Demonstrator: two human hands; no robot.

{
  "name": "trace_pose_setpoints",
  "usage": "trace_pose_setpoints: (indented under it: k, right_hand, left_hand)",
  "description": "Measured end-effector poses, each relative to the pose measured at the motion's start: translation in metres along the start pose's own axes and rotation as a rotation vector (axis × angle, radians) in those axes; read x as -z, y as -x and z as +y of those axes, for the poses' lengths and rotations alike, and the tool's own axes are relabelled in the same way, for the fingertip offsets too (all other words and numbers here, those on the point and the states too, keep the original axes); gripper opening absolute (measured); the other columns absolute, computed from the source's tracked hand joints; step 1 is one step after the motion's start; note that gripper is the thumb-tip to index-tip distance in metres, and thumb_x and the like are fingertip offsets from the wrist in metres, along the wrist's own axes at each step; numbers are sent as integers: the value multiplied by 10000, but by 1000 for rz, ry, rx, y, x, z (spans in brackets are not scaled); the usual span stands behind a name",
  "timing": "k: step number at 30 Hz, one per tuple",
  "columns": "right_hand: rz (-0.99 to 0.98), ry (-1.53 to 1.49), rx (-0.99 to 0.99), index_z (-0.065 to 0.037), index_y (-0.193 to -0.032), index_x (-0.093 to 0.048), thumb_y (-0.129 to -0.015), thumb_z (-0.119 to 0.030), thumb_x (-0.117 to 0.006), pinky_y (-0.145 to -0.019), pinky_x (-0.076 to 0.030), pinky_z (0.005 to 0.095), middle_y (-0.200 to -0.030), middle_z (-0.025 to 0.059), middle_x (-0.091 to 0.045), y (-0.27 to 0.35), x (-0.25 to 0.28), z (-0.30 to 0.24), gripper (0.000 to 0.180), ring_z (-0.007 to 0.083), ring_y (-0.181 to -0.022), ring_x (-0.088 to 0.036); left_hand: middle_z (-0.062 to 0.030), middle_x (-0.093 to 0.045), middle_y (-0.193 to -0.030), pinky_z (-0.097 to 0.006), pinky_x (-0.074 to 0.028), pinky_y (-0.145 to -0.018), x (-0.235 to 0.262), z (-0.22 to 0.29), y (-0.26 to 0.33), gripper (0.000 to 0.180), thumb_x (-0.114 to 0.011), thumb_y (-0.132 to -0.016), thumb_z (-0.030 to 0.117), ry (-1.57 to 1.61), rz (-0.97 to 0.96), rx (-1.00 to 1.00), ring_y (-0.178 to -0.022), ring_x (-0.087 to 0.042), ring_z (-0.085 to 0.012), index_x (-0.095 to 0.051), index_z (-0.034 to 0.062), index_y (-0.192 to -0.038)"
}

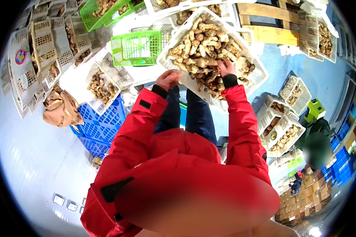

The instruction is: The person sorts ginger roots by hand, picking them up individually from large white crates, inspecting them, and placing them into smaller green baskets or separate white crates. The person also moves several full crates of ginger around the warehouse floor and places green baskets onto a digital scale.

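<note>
In front of me a large white plastic basket (252,46) stands tilted, heaped with thick-stemmed brown and cream mushrooms (194,43). My right hand (226,68) reaches over its near right part, fingers bent round a mushroom (206,62) in the heap; the exact grip is partly hidden. At the basket's left corner my left hand (169,79) is closed, with its fingers curled together close to the rim. Whatever lies in those fingers, if anything, is too small to make out. Both arms are in red sleeves with black cuffs.
A green basket (136,48) stands on the white surface left of the heap. A smaller mushroom basket (103,89) rests on blue crates (101,124). Stacked white baskets (39,51) fill the far left; more mushroom baskets (281,128) and a person in dark green (315,142) are at right.
</note>
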State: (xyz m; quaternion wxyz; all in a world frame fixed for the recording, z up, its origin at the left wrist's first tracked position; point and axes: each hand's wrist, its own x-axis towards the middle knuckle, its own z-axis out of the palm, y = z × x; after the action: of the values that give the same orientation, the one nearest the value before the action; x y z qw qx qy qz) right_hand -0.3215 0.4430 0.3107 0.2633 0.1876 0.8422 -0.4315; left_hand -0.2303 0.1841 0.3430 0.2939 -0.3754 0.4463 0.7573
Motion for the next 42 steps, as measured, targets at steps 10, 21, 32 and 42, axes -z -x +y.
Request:
trace_pose_setpoints:
  k: [10, 21, 32, 42]
  right_hand:
    - [295, -804, 475, 0, -1051, -481, -815, -179, -482, -618, -479, 264, -928, 113, -561, 20, 272, -151, 296, 188, -742, -576]
    - [531, 461, 537, -19, -1123, -438, -675, -485, -540, -826, -369, 327, -1010, 183, -533, -60, 322, -411, 654, 256, -964, -502]
    - [387, 523, 302, -119, -840, -614, -631, -407, -548, -759, -414, 357, -840, 82, -599, -77, 269, -417, 362, 239, -842, -555]
    - [422, 75, 522, -47, -647, -586, -597, -329, -614, -528, -394, 310, -535, 70, -544, 60, 241, -294, 287, 198, -552, -538]
  left_hand:
    - [-154, -529, -992, -318, -443, -758, 25, 281, 101, 283, -404, -821, 118, -318, -28, -1015, -877, -537, -247, -444, -44, -1049]
    - [-148, -518, -963, -310, -422, -672, -99, 466, 45, 648, -612, -699, 367, -392, 288, -1007, -789, -511, -202, -382, -76, -1113]
    - [-139, -511, -905, -340, -451, -646, -86, 449, 19, 414, -495, -664, -127, -258, 266, -1219, -723, -535, -219, -395, -60, -1060]
    - [-73, -535, -919, -253, -433, -675, -74, 352, 128, 472, -523, -628, -111, -139, -52, -1146, -767, -524, -155, -428, -38, -1085]
